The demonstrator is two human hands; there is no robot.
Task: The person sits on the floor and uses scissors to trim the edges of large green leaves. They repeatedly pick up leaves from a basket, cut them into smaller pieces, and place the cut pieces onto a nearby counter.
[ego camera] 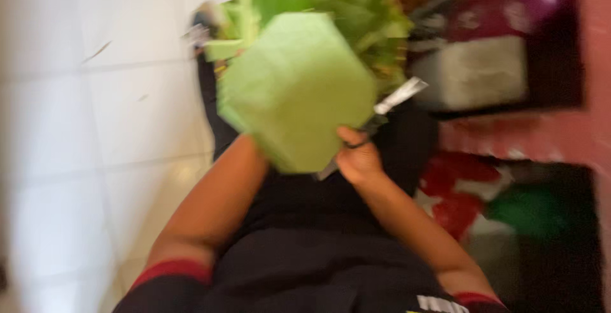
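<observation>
From here I see my right hand (358, 159) closed around a pair of scissors (382, 117), blades against the edge of a green leaf piece (296, 90). My left hand is hidden behind that leaf, grip unreadable. The piece looks already trimmed to shape; a heap of green offcuts (356, 7) lies beyond it.

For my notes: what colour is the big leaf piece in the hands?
Light green leaf piece, best in the head view.
</observation>
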